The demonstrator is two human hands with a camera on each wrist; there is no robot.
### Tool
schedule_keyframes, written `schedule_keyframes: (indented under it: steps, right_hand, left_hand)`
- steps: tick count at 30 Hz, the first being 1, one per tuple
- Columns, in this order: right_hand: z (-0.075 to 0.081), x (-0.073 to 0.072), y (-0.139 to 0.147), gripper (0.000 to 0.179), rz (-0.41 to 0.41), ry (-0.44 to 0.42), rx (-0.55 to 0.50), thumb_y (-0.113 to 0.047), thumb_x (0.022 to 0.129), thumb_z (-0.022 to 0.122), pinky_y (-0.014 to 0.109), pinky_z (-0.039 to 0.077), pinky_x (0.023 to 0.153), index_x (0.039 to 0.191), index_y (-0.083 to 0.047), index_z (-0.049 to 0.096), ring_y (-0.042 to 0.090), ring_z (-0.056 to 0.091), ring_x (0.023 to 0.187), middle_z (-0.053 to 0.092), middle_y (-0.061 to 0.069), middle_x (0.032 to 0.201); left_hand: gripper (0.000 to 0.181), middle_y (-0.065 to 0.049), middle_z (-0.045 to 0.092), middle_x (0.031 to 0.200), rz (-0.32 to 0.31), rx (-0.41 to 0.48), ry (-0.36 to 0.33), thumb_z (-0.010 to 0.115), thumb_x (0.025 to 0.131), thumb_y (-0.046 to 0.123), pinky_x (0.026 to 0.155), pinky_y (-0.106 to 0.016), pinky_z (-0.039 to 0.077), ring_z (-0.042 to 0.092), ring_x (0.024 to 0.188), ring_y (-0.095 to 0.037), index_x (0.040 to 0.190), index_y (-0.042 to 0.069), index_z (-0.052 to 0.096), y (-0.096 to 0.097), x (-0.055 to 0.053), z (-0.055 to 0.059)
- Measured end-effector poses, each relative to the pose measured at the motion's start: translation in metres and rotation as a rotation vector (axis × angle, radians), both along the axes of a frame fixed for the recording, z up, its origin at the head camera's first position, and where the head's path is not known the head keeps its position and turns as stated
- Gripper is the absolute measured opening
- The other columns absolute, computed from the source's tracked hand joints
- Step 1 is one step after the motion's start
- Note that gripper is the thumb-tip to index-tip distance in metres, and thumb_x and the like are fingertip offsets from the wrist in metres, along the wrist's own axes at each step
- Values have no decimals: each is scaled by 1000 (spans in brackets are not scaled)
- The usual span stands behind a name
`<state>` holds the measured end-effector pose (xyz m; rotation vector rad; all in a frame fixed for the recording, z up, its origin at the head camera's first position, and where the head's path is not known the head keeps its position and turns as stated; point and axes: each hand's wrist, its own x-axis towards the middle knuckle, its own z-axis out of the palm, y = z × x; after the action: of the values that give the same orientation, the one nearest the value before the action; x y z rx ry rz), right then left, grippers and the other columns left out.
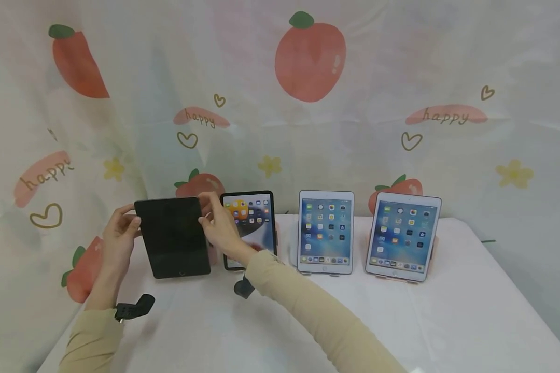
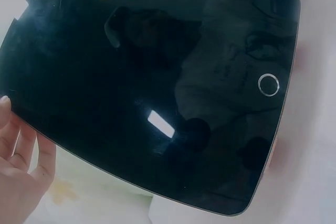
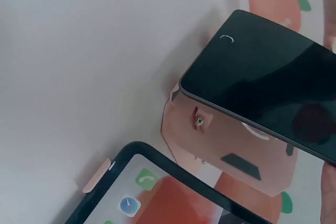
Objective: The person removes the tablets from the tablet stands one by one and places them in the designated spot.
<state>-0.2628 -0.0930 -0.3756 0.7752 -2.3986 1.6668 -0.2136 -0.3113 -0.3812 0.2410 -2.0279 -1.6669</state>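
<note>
A black tablet [image 1: 172, 238] with a dark screen and a round home button stands tilted between both hands at the left of the table. My left hand [image 1: 119, 233] pinches its left edge near the top, thumb on the front and fingers behind. Opposite, my right hand [image 1: 224, 228] pinches the upper right edge. Behind the tablet, the right wrist view shows a pink stand [image 3: 226, 135] with dark pads, partly hidden by the tablet. The right forearm passes in front of a lit black-framed tablet [image 1: 261, 202].
Two white tablets, a middle one [image 1: 325, 233] and a right one [image 1: 401, 238], lean on stands with lit screens. A white cloth [image 1: 205, 331] covers the table. Behind hangs a fruit-printed curtain [image 1: 378, 62].
</note>
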Motion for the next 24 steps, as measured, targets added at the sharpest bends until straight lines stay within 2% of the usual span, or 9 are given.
schedule_keyframes:
  steps: [8,12,16,20,24]
  right_hand:
    - [0,10,6,46,36,-32,-60,0,90,60,16,45,62,127,-22,45,8,54,73,60,8,93]
    - [0,15,8,46,60,-69,-93,3,89,59,15,45,62,127,-20,46,8,52,72,59,10,94]
    - [-1,22,10,46,67,-110,-118,4,88,59,15,46,62,126,-19,46,7,52,70,58,10,93]
    - [-4,29,10,46,69,-153,-144,4,88,61,18,46,58,125,-19,47,6,53,66,59,10,89]
    - [-8,34,10,46,64,-180,-153,4,87,62,18,46,55,125,-19,47,6,52,63,59,9,85]
  left_hand:
    - [31,15,59,87,-102,-2,16,53,97,9,70,-8,49,58,77,2,125,21,57,-2,13,2]
    - [30,16,59,86,-123,-49,1,53,97,9,70,-8,49,58,78,2,125,21,57,-2,19,4]
    - [29,16,59,84,-151,-44,4,53,97,7,69,-9,50,58,76,2,121,21,59,0,26,6]
    - [28,16,58,82,-156,-56,-26,53,97,6,67,-10,50,58,75,3,120,22,59,-1,32,5]
    - [28,19,56,82,-134,-146,-92,52,98,10,68,-10,50,57,77,4,124,19,57,-3,36,5]
